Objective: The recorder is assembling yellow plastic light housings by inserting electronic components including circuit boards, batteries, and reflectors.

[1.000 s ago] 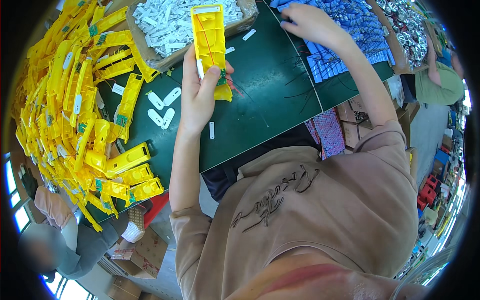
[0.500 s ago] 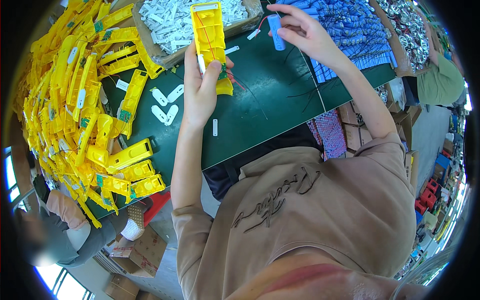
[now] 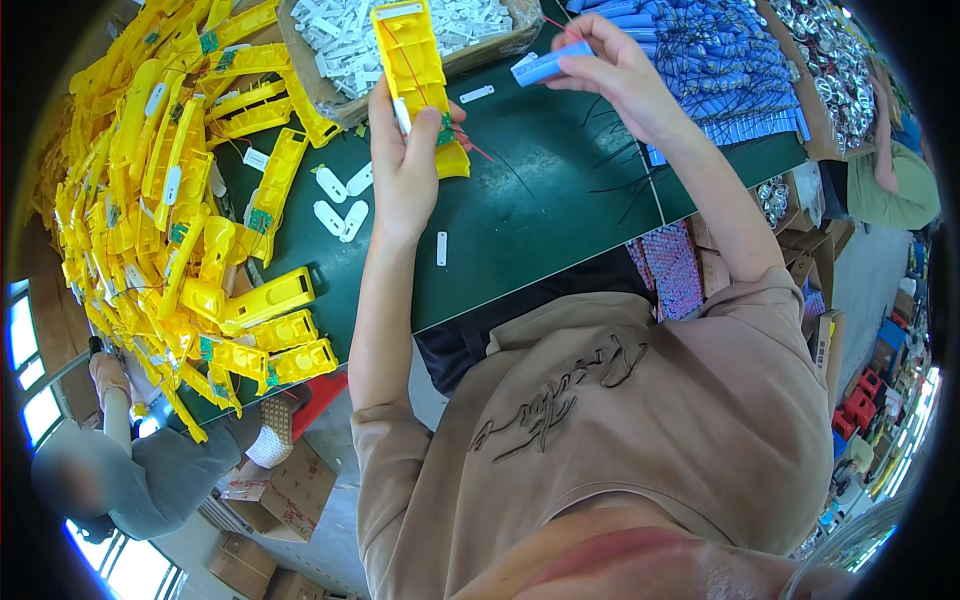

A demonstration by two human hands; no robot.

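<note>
"Gripping the yellow shell (image 3: 415,65) by its lower part, how is your left hand (image 3: 405,165) set?"

"Your left thumb presses beside the small green board (image 3: 444,128), your other fingers wrapped behind, mostly hidden. That probably steadies the board while the hollow side faces you."

"And your right hand (image 3: 625,85)?"

"Its thumb and fingers pinch a blue cylinder (image 3: 540,66) near one end; the far end juts left, toward the shell but apart from it, perhaps to leave that end uncovered."

"What surrounds your fingers?"

"Below and left of your right fingertips, a white strip (image 3: 477,94) lies on the green table (image 3: 550,230). To their right, more blue cylinders (image 3: 720,80) are stacked, likely for a short reach. Beyond your left fingers stands the box (image 3: 495,48) of white pieces (image 3: 340,40); yellow shells (image 3: 150,200) heap up to their left."
</note>
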